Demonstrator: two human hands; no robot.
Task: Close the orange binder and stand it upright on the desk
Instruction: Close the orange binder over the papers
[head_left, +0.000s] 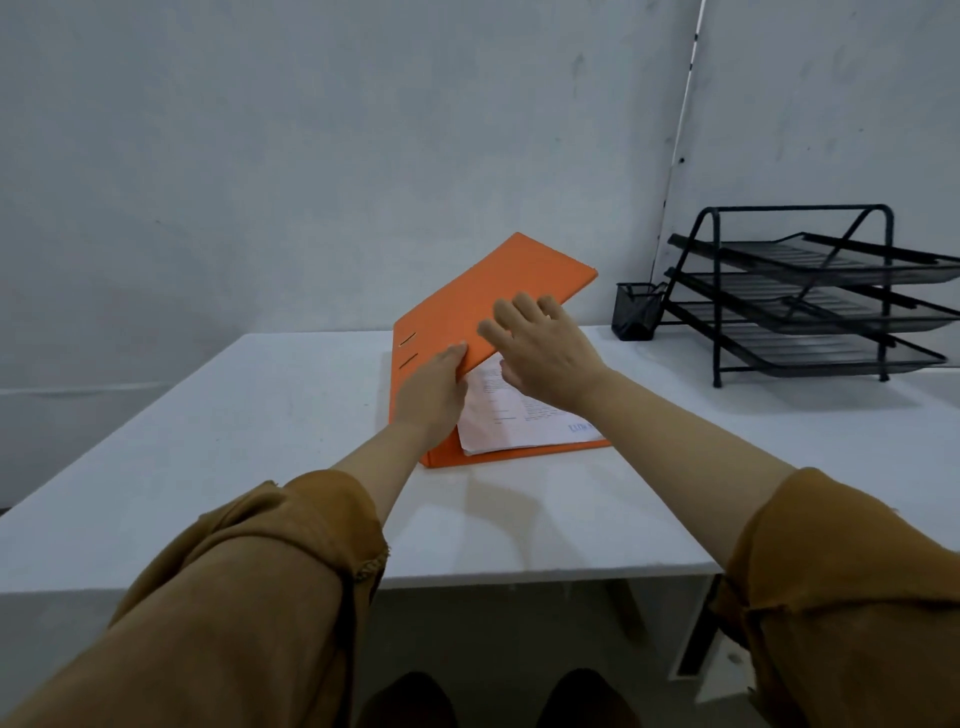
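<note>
The orange binder lies on the white desk with its back cover flat and its front cover half raised, slanting over the white printed papers inside. My left hand grips the near edge of the raised cover, thumb on top. My right hand rests flat on the cover's outer face, fingers spread, holding nothing.
A black three-tier wire tray rack stands at the desk's right rear, with a black mesh pen cup beside it. A grey wall rises right behind the desk. The desk's front edge is near my elbows.
</note>
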